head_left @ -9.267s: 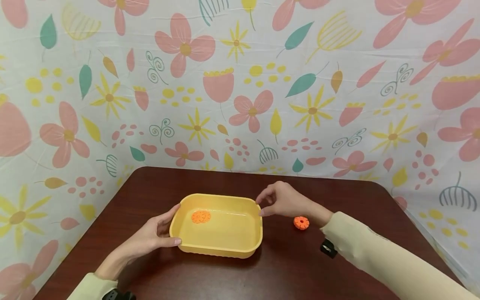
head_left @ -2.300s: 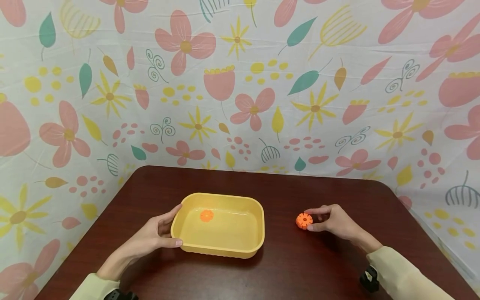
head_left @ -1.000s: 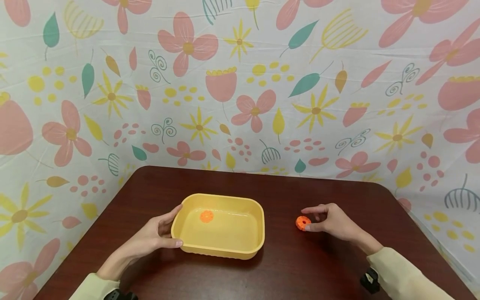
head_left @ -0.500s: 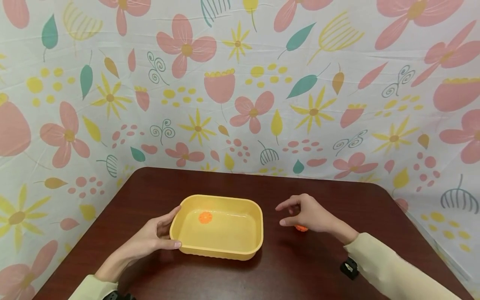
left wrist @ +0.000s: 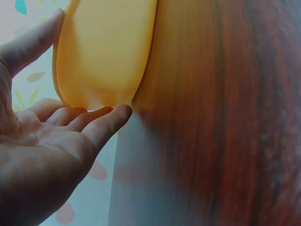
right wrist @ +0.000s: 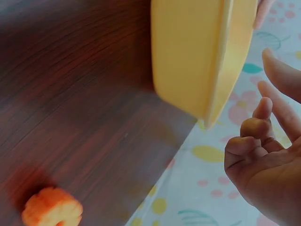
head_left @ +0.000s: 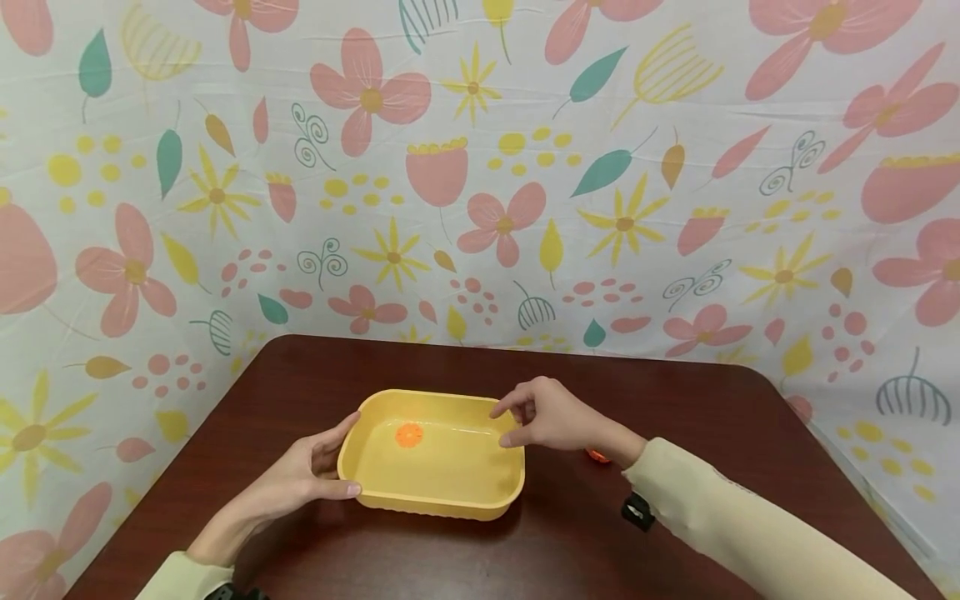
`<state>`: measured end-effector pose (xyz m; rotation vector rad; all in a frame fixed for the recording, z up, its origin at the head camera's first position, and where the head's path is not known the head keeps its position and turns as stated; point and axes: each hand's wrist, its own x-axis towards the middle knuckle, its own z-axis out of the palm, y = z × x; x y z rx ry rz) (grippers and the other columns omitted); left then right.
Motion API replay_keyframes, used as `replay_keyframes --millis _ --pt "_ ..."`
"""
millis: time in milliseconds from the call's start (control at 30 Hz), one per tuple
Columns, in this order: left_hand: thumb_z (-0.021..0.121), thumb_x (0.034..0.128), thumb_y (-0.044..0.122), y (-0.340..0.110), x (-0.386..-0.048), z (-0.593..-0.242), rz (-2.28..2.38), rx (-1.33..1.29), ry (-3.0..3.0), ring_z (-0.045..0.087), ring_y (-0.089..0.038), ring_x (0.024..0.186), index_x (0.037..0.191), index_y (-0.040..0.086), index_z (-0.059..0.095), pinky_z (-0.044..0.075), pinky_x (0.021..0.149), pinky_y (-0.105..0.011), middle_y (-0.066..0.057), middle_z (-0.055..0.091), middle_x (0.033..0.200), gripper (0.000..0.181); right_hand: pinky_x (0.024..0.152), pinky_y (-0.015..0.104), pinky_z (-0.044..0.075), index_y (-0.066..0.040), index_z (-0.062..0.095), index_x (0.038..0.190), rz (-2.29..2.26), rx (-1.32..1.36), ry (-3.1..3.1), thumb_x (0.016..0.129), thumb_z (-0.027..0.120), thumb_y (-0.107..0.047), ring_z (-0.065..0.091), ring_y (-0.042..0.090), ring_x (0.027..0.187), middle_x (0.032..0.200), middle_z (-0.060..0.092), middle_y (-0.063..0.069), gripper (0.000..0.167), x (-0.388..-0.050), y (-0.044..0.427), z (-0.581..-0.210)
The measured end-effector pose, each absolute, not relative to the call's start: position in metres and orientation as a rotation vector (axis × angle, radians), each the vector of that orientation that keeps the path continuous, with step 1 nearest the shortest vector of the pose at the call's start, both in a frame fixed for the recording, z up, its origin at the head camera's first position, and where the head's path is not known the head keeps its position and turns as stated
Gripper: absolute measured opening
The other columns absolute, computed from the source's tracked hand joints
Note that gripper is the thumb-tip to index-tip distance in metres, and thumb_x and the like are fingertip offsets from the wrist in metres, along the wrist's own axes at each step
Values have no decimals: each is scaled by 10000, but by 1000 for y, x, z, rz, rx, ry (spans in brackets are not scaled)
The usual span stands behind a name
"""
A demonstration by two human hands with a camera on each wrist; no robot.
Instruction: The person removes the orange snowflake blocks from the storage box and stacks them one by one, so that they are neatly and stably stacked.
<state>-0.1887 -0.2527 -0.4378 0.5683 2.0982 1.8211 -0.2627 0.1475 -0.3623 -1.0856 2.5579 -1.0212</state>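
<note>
A yellow plastic tray (head_left: 432, 504) lies on the dark table. My left hand (head_left: 292, 483) holds its left end, thumb at one corner and fingers along the end; the left wrist view shows this hand (left wrist: 51, 136) against the end wall (left wrist: 99, 56). One orange notched toy disc (head_left: 409, 435) lies flat inside the tray. Over the tray's right rim hovers my right hand (head_left: 562, 417), thumb and forefinger apart, nothing between them. Behind it, partly hidden by the forearm, is a thick orange notched piece (head_left: 597, 456) on the table, seen plainly in the right wrist view (right wrist: 51, 208).
The dark brown table (head_left: 675, 517) reaches back to a floral cloth (head_left: 480, 208) that hangs behind it and at both sides. A dark wrist camera (head_left: 638, 511) sits under the right sleeve.
Two discs lay in the tray at first, now one. My right hand held the orange piece on the table, let go and moved left over the tray's rim. The left hand stayed.
</note>
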Motion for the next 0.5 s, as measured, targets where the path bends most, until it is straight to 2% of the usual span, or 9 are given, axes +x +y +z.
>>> replay_keyframes --millis 200,333,500 --pt "803 910 29 -254 -188 -439 1832 571 2086 496 -443 1393 1680 11 130 543 994 -335 -261 211 1693 1023 623 268 402 -83 815 1147 -995 -1115 2527 864 893 -158 481 185 680 810 601 5 303 -271 116 -368" --pt "797 912 20 -254 -188 -439 1843 576 2068 463 -478 1406 1678 3 114 536 1006 -341 -261 196 1697 1026 624 260 393 -48 804 1150 -996 -1149 2480 860 892 -121 442 165 654 815 607 58 311 -276 96 -375" --pt "784 924 18 -256 -188 -439 1840 602 2082 386 -492 1450 1678 1 120 521 1027 -339 -244 172 1708 1005 616 251 402 -32 792 1169 -970 -1158 2434 861 869 -50 423 110 621 809 604 46 318 -282 73 -383"
